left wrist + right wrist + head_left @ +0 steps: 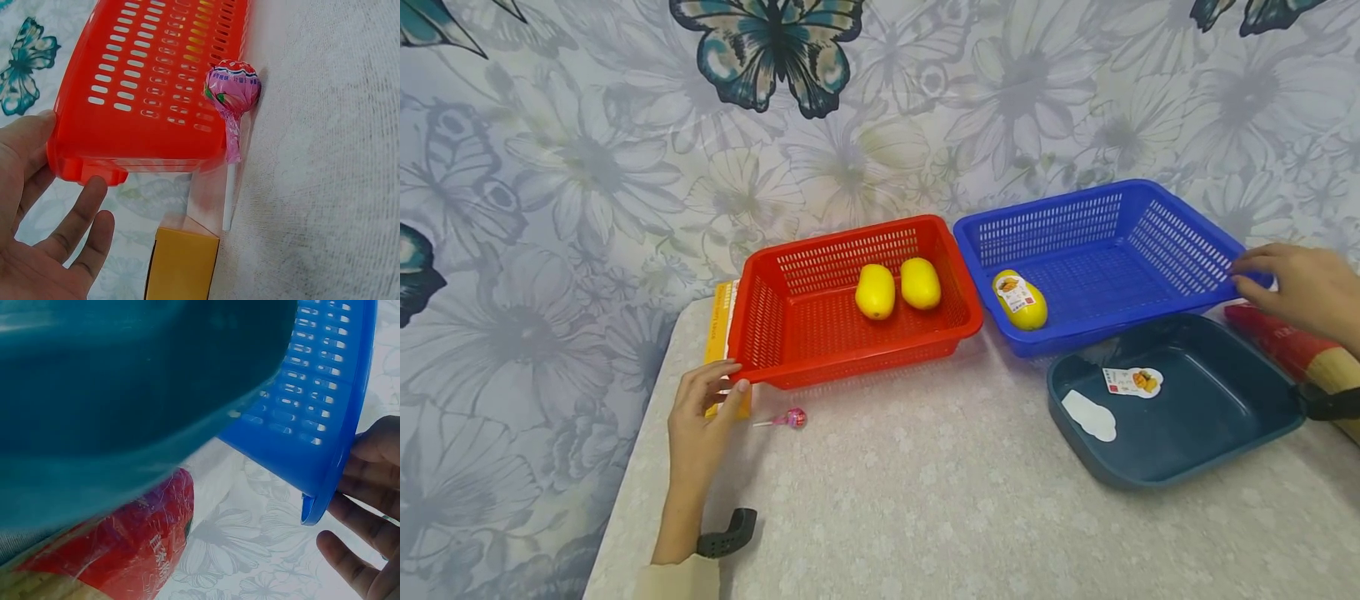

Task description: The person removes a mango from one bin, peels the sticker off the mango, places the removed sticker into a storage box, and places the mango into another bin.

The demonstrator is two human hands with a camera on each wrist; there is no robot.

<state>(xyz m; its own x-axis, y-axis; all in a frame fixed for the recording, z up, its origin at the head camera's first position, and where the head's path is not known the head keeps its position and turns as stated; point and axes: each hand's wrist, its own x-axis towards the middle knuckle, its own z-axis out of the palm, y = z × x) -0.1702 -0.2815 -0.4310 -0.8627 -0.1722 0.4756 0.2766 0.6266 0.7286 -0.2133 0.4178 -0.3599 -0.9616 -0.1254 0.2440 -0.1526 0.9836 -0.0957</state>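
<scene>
My left hand (702,421) grips the near left corner of a red plastic basket (850,367), thumb on the rim and fingers beneath it. Two yellow mango-shaped fruits (876,292) lie inside, toward its right end. At the right, my right hand (1303,283) holds the rim corner of a blue plastic basket (1105,312); the right wrist view shows the thumb and fingers on either side of that rim (350,437). Another yellow fruit (1028,308), bearing a white label, lies at the blue basket's left end. The two baskets stand side by side against the wall.
In front of the blue basket is a dark teal tub (1195,450) with two paper labels (1133,382) inside. A lollipop (796,417) lies before the red basket, near a yellow box (721,321). Beneath the right forearm is a red-and-tan package (1277,337).
</scene>
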